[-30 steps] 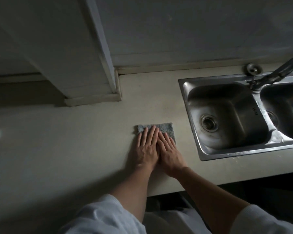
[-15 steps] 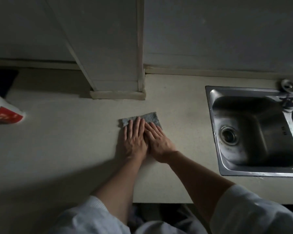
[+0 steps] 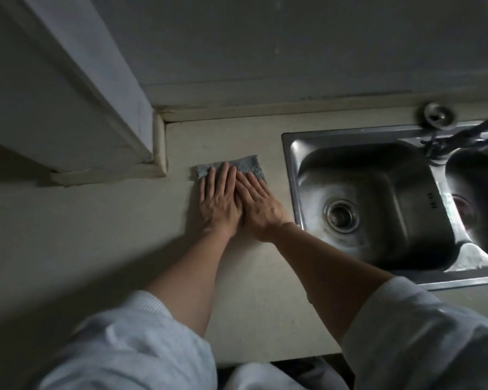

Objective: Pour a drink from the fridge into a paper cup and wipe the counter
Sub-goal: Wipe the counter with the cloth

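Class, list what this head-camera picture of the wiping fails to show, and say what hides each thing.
- Cloth: its near part, covered by the left hand and right hand.
- Tap: its spout, cut off by the right edge.
- Second sink basin: mostly outside the right edge.
- Paper cup: not in view.
- Counter wetness: too dim to tell.

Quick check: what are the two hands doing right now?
Left hand: open, flat, pressing on the grey cloth.
Right hand: open, flat, pressing on the same cloth beside the left.
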